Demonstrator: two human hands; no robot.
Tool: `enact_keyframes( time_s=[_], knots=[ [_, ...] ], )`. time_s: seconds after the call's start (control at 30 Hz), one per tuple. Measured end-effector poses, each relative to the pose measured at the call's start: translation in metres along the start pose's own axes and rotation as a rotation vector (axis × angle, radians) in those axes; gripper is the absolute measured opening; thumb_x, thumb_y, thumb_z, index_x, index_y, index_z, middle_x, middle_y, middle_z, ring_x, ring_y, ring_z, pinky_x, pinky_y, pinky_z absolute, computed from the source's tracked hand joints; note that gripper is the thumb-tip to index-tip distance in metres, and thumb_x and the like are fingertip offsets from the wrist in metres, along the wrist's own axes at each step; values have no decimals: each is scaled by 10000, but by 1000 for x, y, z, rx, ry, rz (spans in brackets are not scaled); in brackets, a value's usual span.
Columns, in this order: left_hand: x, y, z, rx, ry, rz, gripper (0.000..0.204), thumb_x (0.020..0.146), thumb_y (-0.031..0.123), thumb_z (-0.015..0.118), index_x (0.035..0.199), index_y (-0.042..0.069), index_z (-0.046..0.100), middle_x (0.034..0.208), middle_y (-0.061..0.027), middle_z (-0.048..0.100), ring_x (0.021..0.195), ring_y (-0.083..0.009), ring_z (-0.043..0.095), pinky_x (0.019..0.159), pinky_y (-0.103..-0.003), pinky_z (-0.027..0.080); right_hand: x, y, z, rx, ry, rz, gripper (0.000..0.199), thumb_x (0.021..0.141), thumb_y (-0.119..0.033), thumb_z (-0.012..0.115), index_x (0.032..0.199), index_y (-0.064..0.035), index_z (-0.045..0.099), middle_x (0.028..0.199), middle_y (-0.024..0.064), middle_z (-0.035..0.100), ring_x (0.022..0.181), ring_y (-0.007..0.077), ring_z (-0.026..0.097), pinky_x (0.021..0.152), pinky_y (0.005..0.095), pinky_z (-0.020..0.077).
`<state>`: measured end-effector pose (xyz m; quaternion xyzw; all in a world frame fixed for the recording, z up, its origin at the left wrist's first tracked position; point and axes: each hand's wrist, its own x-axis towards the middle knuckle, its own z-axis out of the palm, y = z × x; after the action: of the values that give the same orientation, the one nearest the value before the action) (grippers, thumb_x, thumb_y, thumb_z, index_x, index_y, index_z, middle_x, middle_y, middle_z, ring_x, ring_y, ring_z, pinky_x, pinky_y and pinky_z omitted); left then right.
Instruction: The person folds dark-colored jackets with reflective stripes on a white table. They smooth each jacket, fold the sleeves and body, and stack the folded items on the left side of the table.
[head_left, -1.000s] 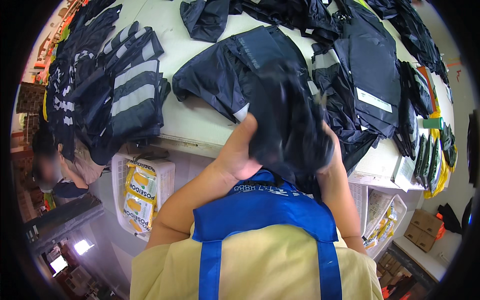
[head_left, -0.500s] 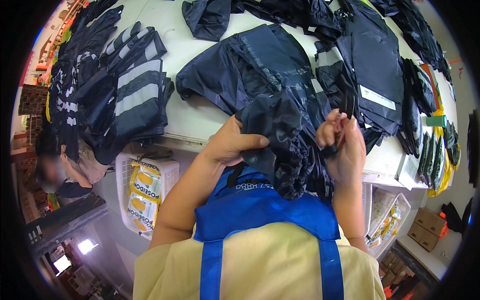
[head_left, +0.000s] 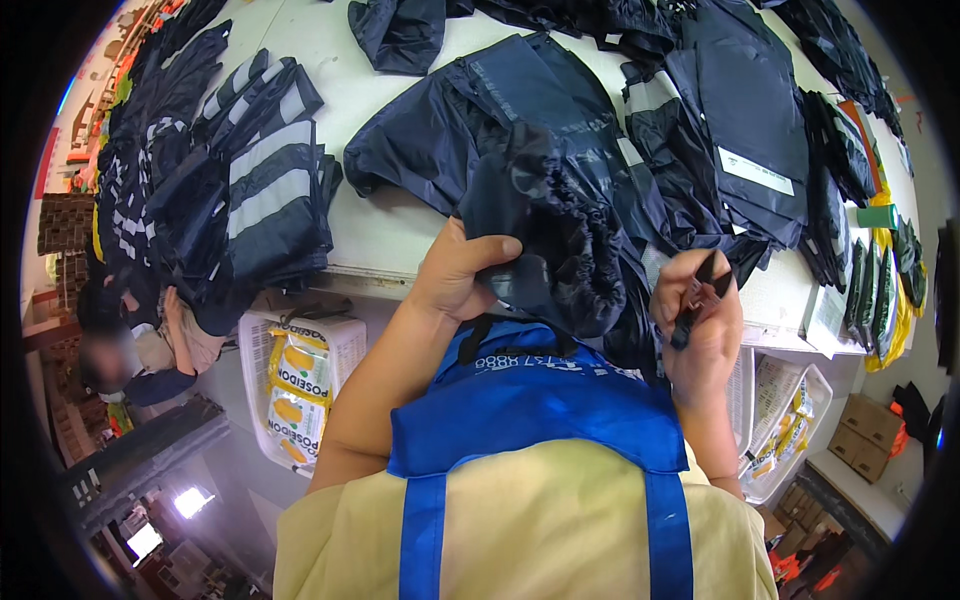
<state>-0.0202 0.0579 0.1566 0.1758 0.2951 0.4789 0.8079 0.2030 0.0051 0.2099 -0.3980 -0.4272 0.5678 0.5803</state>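
My left hand (head_left: 455, 275) grips a bunched dark navy garment (head_left: 545, 225) with a gathered elastic edge, held up in front of my chest. My right hand (head_left: 700, 325) is closed around a thin black strap or cord (head_left: 698, 295) that hangs from the same garment. Behind it a larger navy jacket (head_left: 500, 110) lies spread on the white table (head_left: 375, 225). I wear a blue apron over a yellow shirt.
Dark garments with grey reflective stripes (head_left: 255, 185) are piled at the table's left, folded dark pieces (head_left: 750, 120) at the right. White baskets with yellow packets (head_left: 295, 385) (head_left: 790, 420) stand below the table edge. Another person (head_left: 120, 350) is at the far left. Cardboard boxes (head_left: 865, 445) sit lower right.
The bunched garment has moved from covering both hands to my left hand alone. My right hand has come off to the right, now pinching the black strap.
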Motion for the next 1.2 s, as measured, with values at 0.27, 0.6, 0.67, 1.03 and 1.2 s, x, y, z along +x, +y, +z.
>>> enact_keyframes(
  time_s=[0.27,0.6,0.67,1.03,1.2],
  knots=[
    [2,0,-2,-30,-124,14,668,687,-40,645,1326,15,457,1179,-139,611,1068,-268,616,945,-419,494,23,-17,7,-498,-176,-221,346,660,-252,849,830,-29,646,703,-1,534,564,71,420,514,222,304],
    [-5,-16,-26,108,-109,130,724,715,-72,667,1382,39,408,1247,-93,571,1136,-208,564,985,-353,449,24,-12,-9,297,-146,184,140,850,-120,659,872,1,593,710,-13,516,543,35,393,495,210,291],
    [-9,-22,-31,129,-98,136,709,721,-83,657,1376,34,412,1243,-89,573,1136,-198,562,990,-342,440,22,-12,-10,125,-122,204,204,837,-137,690,941,14,600,735,-3,517,582,49,432,522,196,325],
    [-13,-34,-27,311,-95,264,601,788,-45,651,1344,49,442,1229,-78,582,1135,-206,559,1004,-364,424,16,-7,-14,48,-89,292,151,859,-136,652,824,-10,576,749,-2,520,589,51,409,525,210,296],
    [-18,-33,-31,583,-193,63,397,836,29,664,1222,22,571,1128,-84,637,1022,-141,587,899,-324,467,20,1,-12,196,31,146,204,892,-224,634,878,-49,531,834,55,535,568,77,396,541,191,330]
  ],
)
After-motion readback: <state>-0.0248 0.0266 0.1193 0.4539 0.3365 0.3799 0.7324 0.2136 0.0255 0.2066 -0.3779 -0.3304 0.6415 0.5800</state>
